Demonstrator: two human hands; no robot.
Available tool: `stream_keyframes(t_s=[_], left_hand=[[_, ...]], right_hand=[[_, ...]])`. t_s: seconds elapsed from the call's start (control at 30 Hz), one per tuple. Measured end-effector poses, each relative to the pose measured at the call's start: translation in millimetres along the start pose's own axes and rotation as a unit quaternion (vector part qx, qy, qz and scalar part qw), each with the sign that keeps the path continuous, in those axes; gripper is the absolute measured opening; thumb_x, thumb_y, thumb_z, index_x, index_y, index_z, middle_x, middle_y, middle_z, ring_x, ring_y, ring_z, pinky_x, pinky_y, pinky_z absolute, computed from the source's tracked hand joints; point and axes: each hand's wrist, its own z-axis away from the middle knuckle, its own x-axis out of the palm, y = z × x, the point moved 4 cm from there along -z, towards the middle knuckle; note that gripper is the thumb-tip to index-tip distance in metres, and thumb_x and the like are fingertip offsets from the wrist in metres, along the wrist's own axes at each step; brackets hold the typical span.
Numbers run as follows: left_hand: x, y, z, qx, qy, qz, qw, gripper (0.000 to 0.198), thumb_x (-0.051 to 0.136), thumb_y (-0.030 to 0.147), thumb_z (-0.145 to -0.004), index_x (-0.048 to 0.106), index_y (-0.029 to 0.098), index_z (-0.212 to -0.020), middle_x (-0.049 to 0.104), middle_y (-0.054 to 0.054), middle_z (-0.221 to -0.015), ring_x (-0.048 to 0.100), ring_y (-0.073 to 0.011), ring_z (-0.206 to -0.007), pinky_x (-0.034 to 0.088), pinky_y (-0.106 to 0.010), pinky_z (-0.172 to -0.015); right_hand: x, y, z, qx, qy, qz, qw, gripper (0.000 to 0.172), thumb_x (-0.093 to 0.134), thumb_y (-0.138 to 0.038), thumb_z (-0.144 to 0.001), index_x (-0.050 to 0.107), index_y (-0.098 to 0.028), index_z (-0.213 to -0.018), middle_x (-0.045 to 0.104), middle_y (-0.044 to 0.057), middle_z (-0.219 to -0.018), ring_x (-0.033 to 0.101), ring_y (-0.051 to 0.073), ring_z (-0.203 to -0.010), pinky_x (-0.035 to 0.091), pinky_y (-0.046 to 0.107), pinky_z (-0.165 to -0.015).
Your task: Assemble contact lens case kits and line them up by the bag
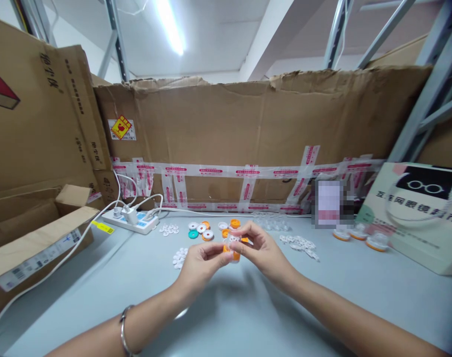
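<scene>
Both my hands meet over the middle of the grey table (99, 287). My left hand (200, 263) pinches a small orange and clear plastic part (233, 250) from the left. My right hand (257, 247) closes its fingers on the same part from the right and above. A metal bracelet sits on my left wrist. Just behind my hands lie several round orange, white and teal caps (203, 230), and small white discs (180, 258) lie to the left.
A white power strip (131, 221) with plugs and cables lies at the back left. Cardboard walls ring the table, and an open carton (32, 238) sits left. More white pieces (300, 244), three orange-based parts (359, 234) and a printed bag (419, 213) are on the right.
</scene>
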Motion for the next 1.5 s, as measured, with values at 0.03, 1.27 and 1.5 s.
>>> stream_keyframes(t_s=[0.03, 1.27, 1.5], left_hand=[[0.0, 0.1, 0.4, 0.002, 0.001, 0.001, 1.0, 0.023, 0.069, 0.029, -0.068, 0.07, 0.013, -0.085, 0.071, -0.007, -0.084, 0.064, -0.0211, -0.083, 0.049, -0.03, -0.078], [0.0, -0.3, 2.0, 0.001, 0.006, -0.016, 1.0, 0.027, 0.071, 0.032, -0.065, 0.069, 0.012, -0.083, 0.071, -0.009, -0.084, 0.065, -0.0236, -0.084, 0.048, -0.032, -0.079], [-2.0, -2.8, 0.1, 0.005, 0.005, -0.021, 1.0, 0.026, 0.07, 0.031, -0.066, 0.069, 0.011, -0.082, 0.071, -0.009, -0.084, 0.065, -0.0235, -0.084, 0.048, -0.031, -0.079]], right_hand=[[1.6, 0.6, 0.3, 0.001, -0.013, -0.011, 1.0, 0.025, 0.07, -0.039, -0.065, 0.053, -0.022, -0.073, 0.062, 0.003, -0.092, 0.054, 0.021, -0.101, 0.045, 0.034, -0.081], [3.8, 12.7, 7.5, 0.003, 0.008, -0.045, 0.999, 0.025, 0.07, -0.04, -0.066, 0.054, -0.023, -0.077, 0.061, 0.002, -0.093, 0.055, 0.02, -0.094, 0.043, 0.035, -0.082], [4.2, 15.8, 8.4, 0.013, 0.019, -0.051, 0.998, 0.026, 0.07, -0.039, -0.065, 0.055, -0.023, -0.077, 0.061, 0.003, -0.099, 0.055, 0.02, -0.097, 0.042, 0.035, -0.084]])
